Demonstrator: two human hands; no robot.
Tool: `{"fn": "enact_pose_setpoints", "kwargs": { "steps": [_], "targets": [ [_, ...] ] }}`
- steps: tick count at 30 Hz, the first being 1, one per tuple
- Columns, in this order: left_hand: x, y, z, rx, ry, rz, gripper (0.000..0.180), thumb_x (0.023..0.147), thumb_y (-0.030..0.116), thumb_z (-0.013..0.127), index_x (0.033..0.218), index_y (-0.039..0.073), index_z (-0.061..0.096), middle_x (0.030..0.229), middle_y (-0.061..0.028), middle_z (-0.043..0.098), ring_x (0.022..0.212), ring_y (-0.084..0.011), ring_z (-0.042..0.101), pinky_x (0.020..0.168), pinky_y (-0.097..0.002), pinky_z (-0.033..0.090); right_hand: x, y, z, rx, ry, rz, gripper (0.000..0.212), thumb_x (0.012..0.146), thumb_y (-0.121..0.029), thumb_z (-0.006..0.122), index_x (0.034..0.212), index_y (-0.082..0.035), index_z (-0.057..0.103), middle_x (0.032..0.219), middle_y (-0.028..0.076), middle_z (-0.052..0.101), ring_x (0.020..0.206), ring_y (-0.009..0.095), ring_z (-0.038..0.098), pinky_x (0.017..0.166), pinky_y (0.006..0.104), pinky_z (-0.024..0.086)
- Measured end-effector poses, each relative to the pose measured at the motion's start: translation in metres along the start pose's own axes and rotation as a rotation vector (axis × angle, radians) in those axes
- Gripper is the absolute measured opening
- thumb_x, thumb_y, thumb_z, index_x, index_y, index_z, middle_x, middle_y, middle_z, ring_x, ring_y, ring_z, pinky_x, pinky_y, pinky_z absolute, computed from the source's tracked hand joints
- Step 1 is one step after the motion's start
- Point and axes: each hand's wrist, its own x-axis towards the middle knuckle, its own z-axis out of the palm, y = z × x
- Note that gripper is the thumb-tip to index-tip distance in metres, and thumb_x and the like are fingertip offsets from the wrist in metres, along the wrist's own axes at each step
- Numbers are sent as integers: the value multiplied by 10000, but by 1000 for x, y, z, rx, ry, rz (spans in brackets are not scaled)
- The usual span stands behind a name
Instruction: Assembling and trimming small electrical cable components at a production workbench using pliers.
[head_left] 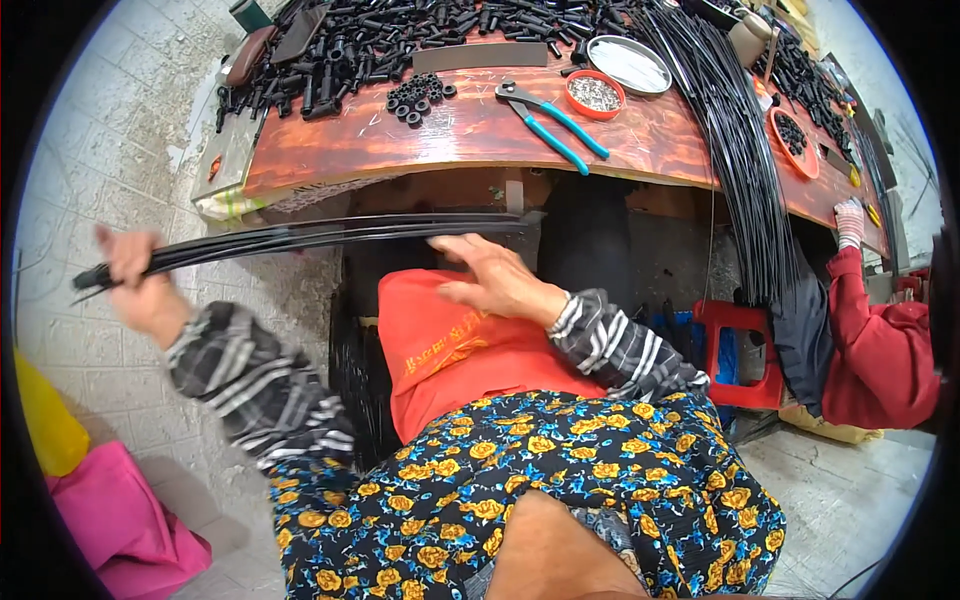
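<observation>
My left hand (142, 280) is closed round one end of a bundle of long thin black rods (290, 238), held level in front of the table edge. My right hand (500, 280) is open near the bundle's other end, palm down with fingers stretched out above the red cloth (430, 350) on my lap. Its fingertips come up to the rods; I cannot tell whether they touch. On the table lie pliers (555, 125) with teal handles, a heap of small black rings (415, 98) and a red-rimmed dish (595, 95) of small pale metal bits.
Many black tubular parts (370, 40) cover the table's far side. A white tray (630, 65) stands behind the dish. Long black rods (735, 150) hang over the edge at right, above a red stool (735, 350). A person in a red sleeve (850, 300) sits farther right.
</observation>
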Motion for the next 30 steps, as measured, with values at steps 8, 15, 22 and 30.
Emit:
{"fn": "enact_pose_setpoints", "kwargs": {
  "steps": [8,15,22,30],
  "targets": [
    [-114,-234,-13,-522,437,-589,269,934,271,478,959,24,580,660,-14,537,524,-163,509,551,-306,457,13,-69,-58,349,372,-549,261,777,-124,714,993,19,681,1026,156,633,861,201,662,725,285,553],
    [-212,-242,-42,848,145,-1209,494,952,444,510,950,-35,630,699,-110,646,565,-217,643,533,-299,530,-13,-66,-111,437,266,138,170,831,-198,685,859,-31,702,727,12,651,604,73,624,439,190,438],
    [-146,-243,49,820,-350,-380,502,995,364,466,1292,-39,496,1077,-99,628,904,-161,641,799,-290,509,18,-40,-85,248,-363,506,221,756,-205,698,776,0,619,628,54,617,506,139,626,398,244,463],
    [-105,-259,77,703,-230,-348,337,956,162,572,1264,28,548,842,-12,620,697,-83,601,627,-214,510,49,-40,-106,-4,-413,7,355,783,-357,724,781,-10,652,612,48,611,557,139,609,516,296,469]
  ]
}}
